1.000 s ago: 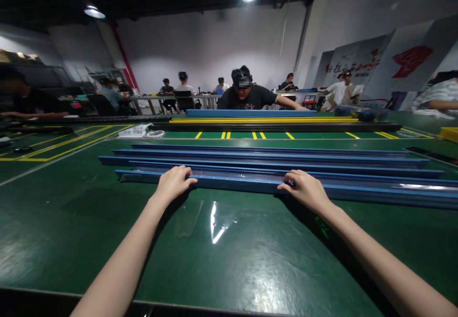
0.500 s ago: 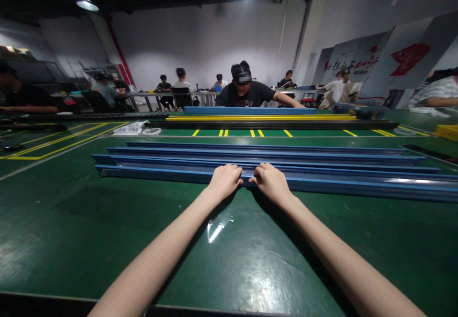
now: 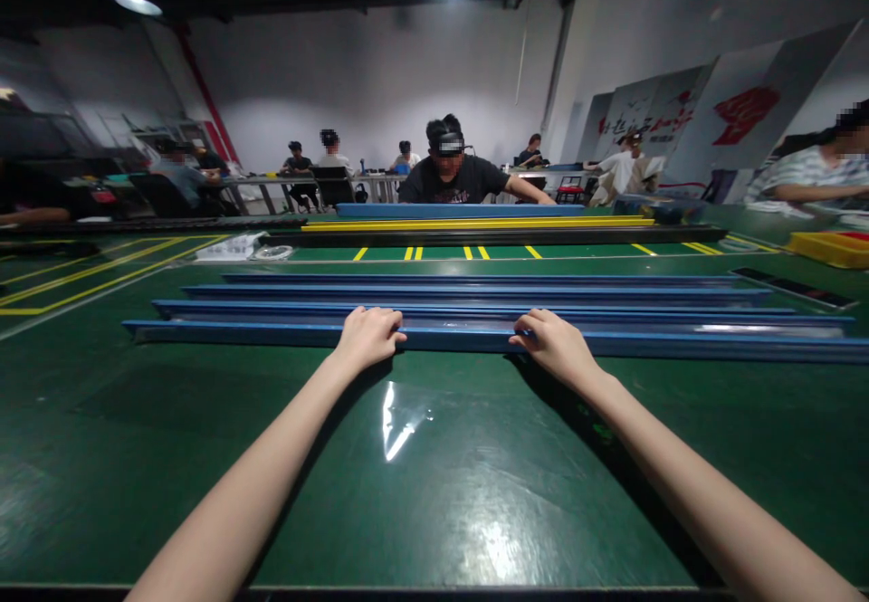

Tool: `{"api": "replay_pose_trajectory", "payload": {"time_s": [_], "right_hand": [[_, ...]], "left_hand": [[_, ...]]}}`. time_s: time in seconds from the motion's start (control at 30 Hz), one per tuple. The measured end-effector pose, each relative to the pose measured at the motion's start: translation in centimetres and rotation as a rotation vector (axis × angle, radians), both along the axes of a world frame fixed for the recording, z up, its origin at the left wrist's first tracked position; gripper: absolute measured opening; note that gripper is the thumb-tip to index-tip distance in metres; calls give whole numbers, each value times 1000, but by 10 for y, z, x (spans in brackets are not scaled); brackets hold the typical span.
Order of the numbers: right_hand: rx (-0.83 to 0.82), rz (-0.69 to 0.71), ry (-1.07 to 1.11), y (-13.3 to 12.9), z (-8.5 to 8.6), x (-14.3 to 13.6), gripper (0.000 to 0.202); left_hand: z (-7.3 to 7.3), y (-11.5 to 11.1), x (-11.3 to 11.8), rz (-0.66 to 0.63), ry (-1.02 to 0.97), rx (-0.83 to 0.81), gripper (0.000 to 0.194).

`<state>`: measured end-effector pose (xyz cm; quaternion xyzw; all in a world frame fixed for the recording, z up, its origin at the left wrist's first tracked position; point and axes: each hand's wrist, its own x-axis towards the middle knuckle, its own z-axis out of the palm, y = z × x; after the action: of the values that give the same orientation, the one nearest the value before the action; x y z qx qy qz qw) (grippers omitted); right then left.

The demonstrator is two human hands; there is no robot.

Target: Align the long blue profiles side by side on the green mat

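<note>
Several long blue channel-shaped strips lie side by side across the green table (image 3: 434, 493). On the nearest blue strip (image 3: 454, 340), my left hand (image 3: 372, 335) grips the rim left of the middle, thumb in front and fingers curled over the top. Farther right, my right hand (image 3: 553, 341) holds the same strip in the same way. Both hands are closed on it, and the fingers' far sides are hidden. Just behind lies another blue strip (image 3: 468, 314), partly covered by the hands.
A dark phone-like slab (image 3: 794, 288) lies at the right, with a yellow tray (image 3: 828, 249) beyond. Black and yellow strips (image 3: 475, 223) span the table's far part. Opposite, a co-worker (image 3: 452, 172) leans over a blue strip. A clear bag (image 3: 231, 247) lies at the left.
My hands have moved apart along the front strip, the left one leftward and the right one rightward. The front strip now sits straighter and separated at its left end. The view has shifted slightly.
</note>
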<state>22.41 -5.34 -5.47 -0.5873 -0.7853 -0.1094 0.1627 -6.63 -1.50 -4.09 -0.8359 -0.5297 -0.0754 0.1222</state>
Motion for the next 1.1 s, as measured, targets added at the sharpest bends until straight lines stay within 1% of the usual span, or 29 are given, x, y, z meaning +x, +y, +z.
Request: {"api": "replay_pose_trajectory", "payload": {"time_s": [0.07, 0.13, 0.2, 0.3, 0.37, 0.43, 0.5, 0.57, 0.67, 0.73, 0.87, 0.97, 1.1], "right_hand": [[26, -43, 15, 0, -3, 15, 22], [31, -51, 46, 2, -6, 24, 22], [38, -54, 54, 4, -8, 25, 21], [59, -64, 22, 4, -9, 20, 18], [66, -72, -4, 3, -8, 15, 16], [59, -83, -25, 2, -6, 10, 16], [55, -89, -40, 2, -4, 6, 16], [63, -83, -56, 2, -4, 4, 16], [82, -67, -75, 4, -6, 3, 15], [91, -59, -80, 5, -8, 4, 14], [125, -37, -47, 10, -15, 7, 10], [143, 0, 37, 13, -20, 11, 9], [140, 43, 149, 17, -25, 15, 11]], "left_hand": [[1, 1, -11, 62, 14, -2, 15], [2, 1, -18, 102, 17, -6, 15], [3, 1, -21, 111, 19, -21, 16], [5, 1, -20, 99, 31, -51, 15], [7, 0, -14, 76, 46, -62, 13], [8, -1, -5, 30, 48, -61, 15], [9, -2, 8, -20, 20, -58, 17], [10, -3, 22, -55, -24, -62, 14], [8, -2, 42, -95, -56, -56, 22], [5, -1, 51, -107, -55, -42, 23], [-4, 3, 57, -93, -96, -15, 19], [-10, 4, 57, -94, -133, 10, 16], [-13, 4, 57, -91, -147, 33, 14]]}}
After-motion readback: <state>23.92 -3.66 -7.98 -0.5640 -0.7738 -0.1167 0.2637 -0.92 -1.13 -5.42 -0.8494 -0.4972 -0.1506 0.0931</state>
